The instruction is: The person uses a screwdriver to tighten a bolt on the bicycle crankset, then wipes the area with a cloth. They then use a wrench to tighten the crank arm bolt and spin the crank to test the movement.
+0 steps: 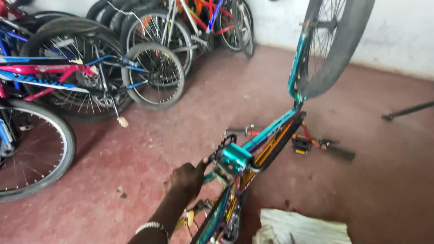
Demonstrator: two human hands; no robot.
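Teal bike point(266, 140) is upside down on the red floor point(149, 149), front wheel point(332, 45) up in the air, bars point(316, 144) on the ground. Only one hand point(186, 179) in view, prob. the left; fingers curled, thumb out toward the teal bottom bracket point(235, 158) by the chainring point(221, 144). It touches the frame there; can't tell if it has a real grip or just rests. Other hand not in view.

Risks, as I judge them:
- Bike is balanced on bars & seat end; a sideways push could tip it, prob. toward the white bag point(303, 228) at bottom right.
- Fingers sit close to chainring teeth; if the cranks turn, a pinch is likely.
- Raised wheel is free to spin.

Around: row of parked bikes point(90, 72) along left & back by the white wall point(398, 31), near but apart from the teal bike. Pedal point(300, 144) lies just beside the bars. Dark bar point(407, 110) at far right. Bits of debris on the floor; no obstruction around the hand.
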